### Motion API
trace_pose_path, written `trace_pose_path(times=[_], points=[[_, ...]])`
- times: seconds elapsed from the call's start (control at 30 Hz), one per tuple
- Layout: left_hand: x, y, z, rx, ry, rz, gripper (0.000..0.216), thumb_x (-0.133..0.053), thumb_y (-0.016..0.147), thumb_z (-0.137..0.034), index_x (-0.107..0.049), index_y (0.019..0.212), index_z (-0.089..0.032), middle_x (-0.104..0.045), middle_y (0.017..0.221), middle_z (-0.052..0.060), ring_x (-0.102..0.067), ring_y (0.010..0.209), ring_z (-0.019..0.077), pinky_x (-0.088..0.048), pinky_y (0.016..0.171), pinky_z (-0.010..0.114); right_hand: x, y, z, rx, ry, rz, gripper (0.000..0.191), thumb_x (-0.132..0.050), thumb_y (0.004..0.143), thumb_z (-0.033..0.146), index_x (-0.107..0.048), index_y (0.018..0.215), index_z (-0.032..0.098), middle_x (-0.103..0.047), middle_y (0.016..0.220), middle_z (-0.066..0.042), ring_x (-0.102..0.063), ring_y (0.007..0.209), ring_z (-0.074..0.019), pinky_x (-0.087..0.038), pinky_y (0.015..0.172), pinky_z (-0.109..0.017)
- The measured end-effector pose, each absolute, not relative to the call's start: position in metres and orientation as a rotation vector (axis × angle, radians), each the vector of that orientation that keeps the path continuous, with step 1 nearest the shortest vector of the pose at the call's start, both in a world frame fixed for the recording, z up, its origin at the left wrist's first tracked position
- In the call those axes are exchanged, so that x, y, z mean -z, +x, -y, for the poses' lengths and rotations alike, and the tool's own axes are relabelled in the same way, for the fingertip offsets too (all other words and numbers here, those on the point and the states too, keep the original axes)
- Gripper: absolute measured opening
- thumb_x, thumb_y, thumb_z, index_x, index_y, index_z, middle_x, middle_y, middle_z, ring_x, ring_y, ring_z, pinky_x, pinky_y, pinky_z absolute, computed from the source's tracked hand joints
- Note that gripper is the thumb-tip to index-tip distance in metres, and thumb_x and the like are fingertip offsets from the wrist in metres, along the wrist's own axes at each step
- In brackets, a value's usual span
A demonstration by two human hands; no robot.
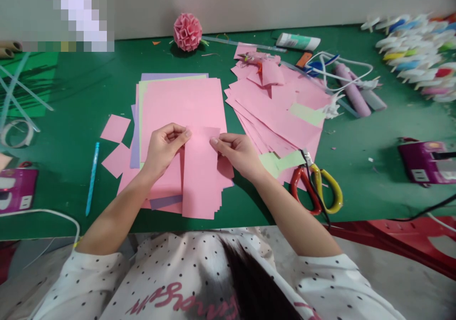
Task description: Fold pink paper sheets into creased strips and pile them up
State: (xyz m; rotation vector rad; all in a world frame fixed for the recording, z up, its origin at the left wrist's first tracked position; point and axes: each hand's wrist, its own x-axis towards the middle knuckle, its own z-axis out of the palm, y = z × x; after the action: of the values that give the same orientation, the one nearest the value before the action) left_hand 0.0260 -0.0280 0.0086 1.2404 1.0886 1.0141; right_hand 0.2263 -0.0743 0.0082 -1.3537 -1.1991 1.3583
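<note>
A long pink paper strip (201, 177) is held by its upper end between my two hands. My left hand (166, 149) pinches its left edge between thumb and fingers. At the opposite edge, my right hand (237, 153) grips the strip the same way. Its top end appears folded or creased, though I cannot tell which. Beneath lies a stack of coloured paper (181, 101), mostly pink, with purple and light green sheets showing at the edges. Two small pink paper squares (116, 128) rest left of the stack, close to a blue pencil-like stick (93, 179).
Scissors (317, 187) with red and yellow handles lie right, beside loose pink sheets (274, 111). A pink paper ball (187, 32) stands at the back near a glue tube (298, 41). Purple boxes (427, 162) sit at both sides; a tape roll (17, 133) lies left.
</note>
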Motion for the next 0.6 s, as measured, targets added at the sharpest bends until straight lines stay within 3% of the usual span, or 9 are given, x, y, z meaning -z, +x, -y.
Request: trace_pose_path(times=[0.17, 0.43, 0.6], points=[[-0.0097, 0.0252, 0.0284, -0.984, 1.282, -1.087, 0.033, -0.087, 0.073, -0.048, -0.069, 0.071, -0.02, -0.064, 0.072, 0.0, -0.056, 0.066, 0.0125, -0.046, 0.063, 0.027, -0.0063, 0.2265, 0.0733, -1.313, -1.344, 1.227, 0.062, -0.069, 0.081, 0.073, -0.043, 0.057, 0.022, -0.032, 0.057, 0.005, -0.03, 0.057, -0.0107, -0.028, 0.053, -0.028], [-0.0088, 0.0254, 0.0278, -1.008, 1.317, -1.094, 0.023, -0.081, 0.08, -0.042, -0.072, 0.077, -0.021, -0.068, 0.079, 0.001, -0.06, 0.074, 0.0134, -0.049, 0.072, 0.027, -0.0038, 0.2273, 0.0734, -1.335, -1.359, 1.24, 0.062, -0.068, 0.081, 0.073, -0.044, 0.057, 0.021, -0.034, 0.058, 0.004, -0.031, 0.058, -0.011, -0.025, 0.054, -0.029], [-0.0089, 0.0254, 0.0276, -1.021, 1.324, -1.086, 0.025, -0.081, 0.081, -0.04, -0.069, 0.072, -0.02, -0.064, 0.072, 0.0, -0.055, 0.067, 0.012, -0.046, 0.065, 0.026, -0.0053, 0.2258, 0.0733, -1.339, -1.324, 1.22, 0.06, -0.068, 0.083, 0.071, -0.043, 0.058, 0.022, -0.032, 0.059, 0.004, -0.029, 0.058, -0.0111, -0.028, 0.054, -0.029]])
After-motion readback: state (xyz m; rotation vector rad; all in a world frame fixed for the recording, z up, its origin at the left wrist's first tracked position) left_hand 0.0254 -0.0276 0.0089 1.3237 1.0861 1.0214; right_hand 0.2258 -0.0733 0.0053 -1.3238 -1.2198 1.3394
